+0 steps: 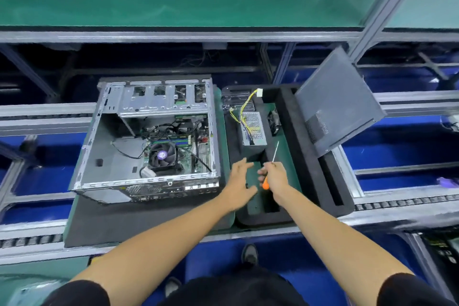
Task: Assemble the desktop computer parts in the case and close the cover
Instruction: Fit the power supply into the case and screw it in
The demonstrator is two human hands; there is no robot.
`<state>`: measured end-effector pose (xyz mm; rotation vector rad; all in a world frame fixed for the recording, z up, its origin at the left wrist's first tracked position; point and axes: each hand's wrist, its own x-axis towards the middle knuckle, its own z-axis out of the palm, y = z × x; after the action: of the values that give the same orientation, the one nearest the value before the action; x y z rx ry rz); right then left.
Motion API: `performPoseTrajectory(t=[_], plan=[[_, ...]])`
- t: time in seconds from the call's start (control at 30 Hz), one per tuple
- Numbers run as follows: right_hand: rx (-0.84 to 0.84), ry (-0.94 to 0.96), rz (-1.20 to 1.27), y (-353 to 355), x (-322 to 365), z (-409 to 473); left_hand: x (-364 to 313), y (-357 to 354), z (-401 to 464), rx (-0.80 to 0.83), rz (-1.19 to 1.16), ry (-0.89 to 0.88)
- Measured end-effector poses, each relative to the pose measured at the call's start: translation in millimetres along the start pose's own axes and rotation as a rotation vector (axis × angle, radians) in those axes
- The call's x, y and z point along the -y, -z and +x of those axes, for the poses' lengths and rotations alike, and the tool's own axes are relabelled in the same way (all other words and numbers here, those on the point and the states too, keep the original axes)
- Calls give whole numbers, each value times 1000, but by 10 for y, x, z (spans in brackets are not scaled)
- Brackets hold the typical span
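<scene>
Right hand (pixel 274 176) has its grip curled round an orange-handled screwdriver (pixel 270 166) over the foam tray (pixel 308 146); left hand (pixel 239 181) hovers beside it, fingers spread, empty. Open case (pixel 149 136) lies left, cover (pixel 337 102) propped at the tray's right.

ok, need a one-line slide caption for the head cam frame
Right hand grips an orange-handled screwdriver over the foam tray; left hand open beside it, the open case to the left.

Case (pixel 149 141) lies on its side, open, board and fan inside; power supply (pixel 253 129) sits in the foam tray (pixel 308 146) beside it; grey cover (pixel 337 104) leans tilted — on the tray's far edge.
</scene>
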<state>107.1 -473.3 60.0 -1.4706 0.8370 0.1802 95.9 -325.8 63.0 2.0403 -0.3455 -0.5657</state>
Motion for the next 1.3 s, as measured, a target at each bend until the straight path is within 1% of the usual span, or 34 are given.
performPoseTrajectory(t=[0.17, 0.27, 0.37, 0.47, 0.6, 0.7, 0.8, 0.9, 0.97, 1.13, 1.3], plan=[[68, 47, -124, 236, 218, 417, -238, -139, 526, -260, -93, 248], [109, 31, -181, 341, 272, 601, -316, -111, 810, -328, -112, 339], [166, 5, -184, 401, 308, 725, -350, -72, 1052, -333, -106, 397], [197, -14, -154, 433, 331, 820, -358, -37, 1269, -307, -105, 398], [250, -15, -151, 460, 342, 939, -359, -2, 1531, -355, -154, 428], [251, -21, -136, 462, 346, 1025, -397, -71, 1702, -372, -6, 504], [232, -70, -110, 467, 327, 1094, -452, -152, 1842, -413, 100, 597], [220, -94, -98, 472, 309, 1163, -468, -212, 1931, -421, 216, 632], [216, -98, -102, 483, 303, 1197, -479, -235, 1951, -454, 256, 653], [227, -78, -132, 500, 330, 1260, -520, -197, 1931, -562, 232, 657], [261, -46, -171, 488, 414, 1252, -552, -324, 1712, -599, 189, 677]])
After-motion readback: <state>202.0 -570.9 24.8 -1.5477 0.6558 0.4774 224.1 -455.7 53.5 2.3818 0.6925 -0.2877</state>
